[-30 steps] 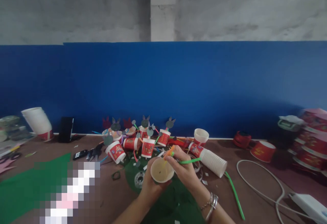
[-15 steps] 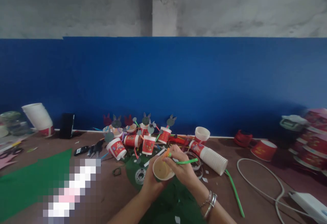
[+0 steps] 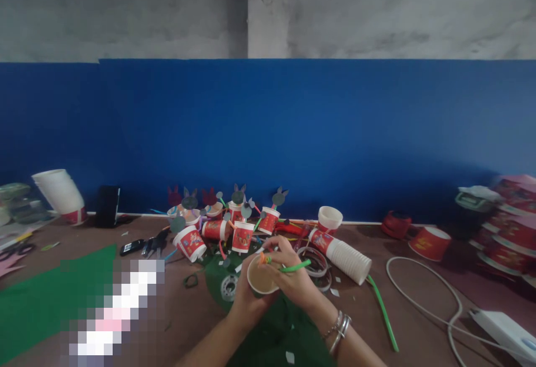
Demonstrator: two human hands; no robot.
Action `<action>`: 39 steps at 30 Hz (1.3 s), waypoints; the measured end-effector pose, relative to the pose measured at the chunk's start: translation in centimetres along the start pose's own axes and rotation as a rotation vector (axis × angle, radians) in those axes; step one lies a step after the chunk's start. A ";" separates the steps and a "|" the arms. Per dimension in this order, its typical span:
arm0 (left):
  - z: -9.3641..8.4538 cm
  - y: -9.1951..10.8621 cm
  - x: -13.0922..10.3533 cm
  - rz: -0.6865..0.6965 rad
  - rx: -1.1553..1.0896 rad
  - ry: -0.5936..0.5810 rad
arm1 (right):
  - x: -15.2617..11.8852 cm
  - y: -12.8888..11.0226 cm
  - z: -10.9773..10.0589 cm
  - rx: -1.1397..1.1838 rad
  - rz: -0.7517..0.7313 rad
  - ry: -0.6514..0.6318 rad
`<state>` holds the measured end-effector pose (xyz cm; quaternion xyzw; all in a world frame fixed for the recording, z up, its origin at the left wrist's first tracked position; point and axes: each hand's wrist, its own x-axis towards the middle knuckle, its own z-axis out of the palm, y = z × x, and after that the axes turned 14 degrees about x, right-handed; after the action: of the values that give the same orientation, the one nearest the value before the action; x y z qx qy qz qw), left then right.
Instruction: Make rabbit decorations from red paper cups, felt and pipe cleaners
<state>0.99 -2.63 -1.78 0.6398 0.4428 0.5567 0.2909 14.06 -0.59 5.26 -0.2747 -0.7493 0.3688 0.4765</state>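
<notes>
My left hand (image 3: 245, 296) is wrapped round a paper cup (image 3: 260, 283), its open mouth tilted toward me. Over the rim, my right hand (image 3: 290, 269) pinches a green fuzzy pipe cleaner (image 3: 295, 267), with a twisted orange end (image 3: 264, 258) above the cup's mouth. Whether that end touches the cup I cannot tell. Behind my hands stand and lie several red-and-white cups with grey animal heads, such as one upright cup (image 3: 243, 237) and one tipped cup (image 3: 190, 243). A roll of tape (image 3: 229, 287) lies to the left of my left hand.
A nested stack of paper cups (image 3: 343, 255) lies to the right, with another green pipe cleaner (image 3: 384, 314) beside it. A white cable (image 3: 419, 265) loops farther right, near a white box (image 3: 502, 333). Green sheet (image 3: 58, 294), keys (image 3: 154, 242) and a black phone-like slab (image 3: 108, 206) are at left.
My right hand has shifted slightly left over the cup. The orange end has gone from a strip hanging into the cup to a bunched bit above its mouth.
</notes>
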 end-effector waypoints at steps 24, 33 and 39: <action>-0.1 0.4 0.3 0.074 0.036 -0.032 | 0.3 -0.1 -0.1 -0.078 0.089 -0.074; 0.2 -0.1 0.0 -0.035 0.009 0.023 | 0.2 -1.8 -0.6 -0.025 0.116 -0.041; 0.1 -1.1 -0.1 0.010 0.028 0.017 | -0.1 -4.5 -1.7 -0.053 -0.112 0.142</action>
<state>0.86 -2.28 -2.80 0.6414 0.4497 0.5572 0.2755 15.36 -2.74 9.33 -0.2704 -0.7373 0.3011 0.5409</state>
